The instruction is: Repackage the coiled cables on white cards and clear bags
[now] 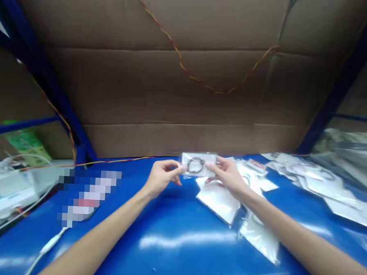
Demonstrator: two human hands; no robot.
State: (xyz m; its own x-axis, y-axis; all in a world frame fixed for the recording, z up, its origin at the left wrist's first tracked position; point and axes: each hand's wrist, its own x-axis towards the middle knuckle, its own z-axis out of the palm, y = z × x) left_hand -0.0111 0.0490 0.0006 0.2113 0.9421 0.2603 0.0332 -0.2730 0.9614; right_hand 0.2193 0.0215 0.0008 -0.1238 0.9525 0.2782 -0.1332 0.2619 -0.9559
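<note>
L hand (163, 175) + R hand (227, 174) pinch opp. ends of bag (199, 164), nr worktop's (167, 218) back edge. Plastic prob. slick; could slip if grip eases.

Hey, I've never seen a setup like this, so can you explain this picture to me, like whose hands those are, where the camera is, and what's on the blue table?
There's no machine here: a person works with two bare hands. The single picture comes from a camera worn on their head, looking forward and down.

The left hand and right hand hold a small clear packet between them, above the table. Inside it is a dark loop, though blur hides exactly what that is.

Similar-looking packets lie near the right hand, with a heap farther right. On the left, a pixelated object can't be identified; a white cable runs to it. Brown cardboard stands behind.
</note>
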